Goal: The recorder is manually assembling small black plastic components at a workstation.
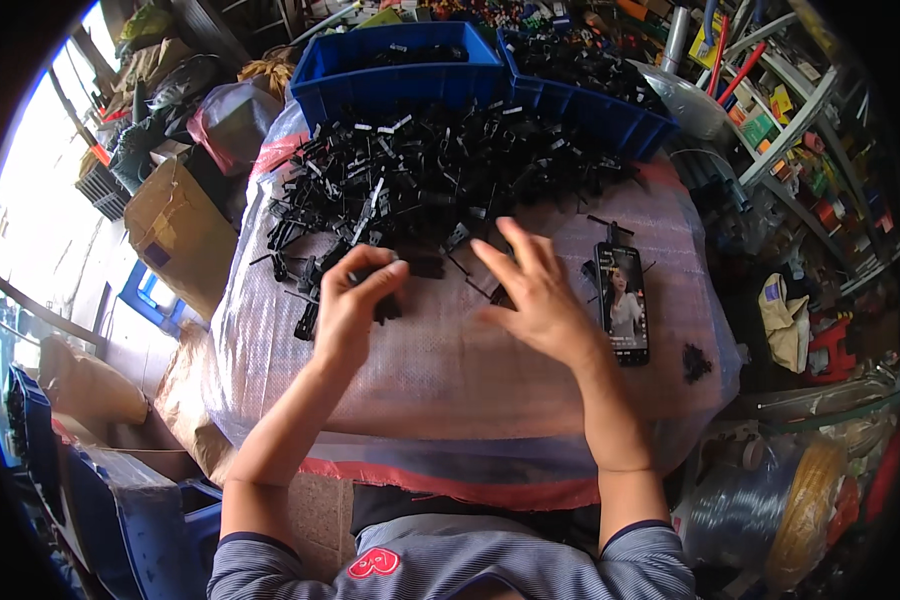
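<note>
Black plastic parts (420,170) lie in a large heap over the far half of the sheet-covered table (450,390). My left hand (358,295) is closed around a dark piece at the heap's near edge; thumb and fingers cover most of it, so its exact kind is hidden. To the right, my right hand (535,290) has its fingers spread above a few loose black parts, with nothing seen in its grasp. A smartphone (623,305) with a lit screen lies right of that hand.
Two blue bins, one at the left (400,75) and one at the right (595,105), stand behind the heap, both holding black parts. A small dark cluster (696,363) sits near the table's right edge. Beside the table are a cardboard box (178,225) and wire spools (760,500).
</note>
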`<action>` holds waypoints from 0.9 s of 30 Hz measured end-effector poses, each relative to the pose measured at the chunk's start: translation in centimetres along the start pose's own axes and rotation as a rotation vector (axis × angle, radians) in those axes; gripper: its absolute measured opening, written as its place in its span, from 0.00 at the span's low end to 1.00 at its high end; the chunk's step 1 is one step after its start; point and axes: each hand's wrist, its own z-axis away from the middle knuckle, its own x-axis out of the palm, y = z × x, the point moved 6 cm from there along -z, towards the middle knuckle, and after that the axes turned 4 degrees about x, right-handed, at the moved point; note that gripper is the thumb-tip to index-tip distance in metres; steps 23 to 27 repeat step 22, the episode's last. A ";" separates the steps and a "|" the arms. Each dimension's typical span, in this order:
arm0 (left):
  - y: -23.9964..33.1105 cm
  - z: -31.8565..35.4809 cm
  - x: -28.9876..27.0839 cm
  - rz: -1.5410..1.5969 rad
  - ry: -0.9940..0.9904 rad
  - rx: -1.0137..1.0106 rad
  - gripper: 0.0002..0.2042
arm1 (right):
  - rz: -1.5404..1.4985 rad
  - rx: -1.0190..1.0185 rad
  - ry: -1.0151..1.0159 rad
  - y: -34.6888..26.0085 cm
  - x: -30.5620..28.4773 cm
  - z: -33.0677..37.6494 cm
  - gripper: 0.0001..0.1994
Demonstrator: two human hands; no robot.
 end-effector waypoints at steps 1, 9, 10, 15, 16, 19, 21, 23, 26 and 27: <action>0.4 -0.5 0.0 0.078 0.016 -0.006 0.05 | 0.026 0.086 -0.069 2.4 0.4 0.8 0.34; 8.4 -12.0 0.5 0.221 0.101 0.188 0.03 | -0.142 -0.044 -0.113 -0.7 3.4 2.8 0.20; 9.7 -15.4 0.2 0.183 0.106 0.264 0.04 | -0.110 -0.049 -0.031 -0.9 3.0 2.7 0.20; 14.4 -29.8 -0.6 -0.183 0.143 0.422 0.18 | -0.131 -0.083 0.074 -0.2 2.4 1.9 0.17; 15.5 -32.5 -4.6 -0.167 0.174 0.398 0.20 | -0.168 -0.120 0.060 -1.3 2.4 1.5 0.17; 14.6 -27.9 3.0 -0.187 -0.028 0.701 0.32 | -0.050 -0.028 -0.044 1.3 1.4 2.0 0.13; 11.3 -24.6 1.8 -0.022 -0.163 0.564 0.23 | -0.053 -0.040 -0.126 1.3 1.5 1.9 0.14; 8.3 -24.1 0.4 0.157 -0.295 0.442 0.15 | -0.065 -0.027 -0.150 1.3 1.8 1.7 0.13; 8.3 -24.1 0.4 0.157 -0.295 0.442 0.15 | -0.065 -0.027 -0.150 1.3 1.8 1.7 0.13; 8.3 -24.1 0.4 0.157 -0.295 0.442 0.15 | -0.065 -0.027 -0.150 1.3 1.8 1.7 0.13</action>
